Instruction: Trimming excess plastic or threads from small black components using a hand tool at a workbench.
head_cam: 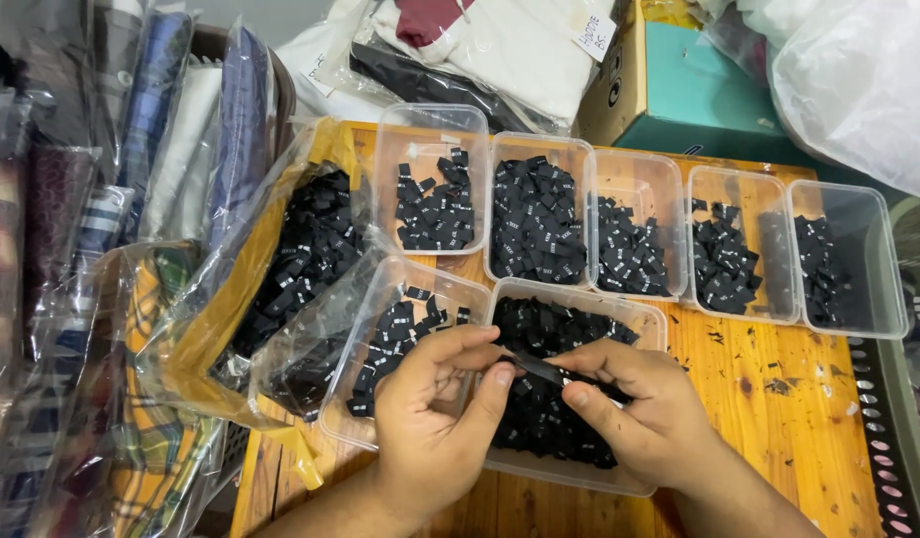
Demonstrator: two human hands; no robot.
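Head view: left hand (pixel 430 413), right hand (pixel 639 408) both pinch black label (pixel 541 371); label-filled tubs (pixel 539 209) around.

We are looking at an orange wooden table (pixel 779 418), scuffed with dark marks on its right side. Seven clear plastic tubs of small black labels are sitting on it: five in a row (pixel 639 224) across the upper middle of the frame, two (pixel 500 339) nearer the bottom centre. A yellow box (pixel 280 259) lined with plastic is resting at the left.
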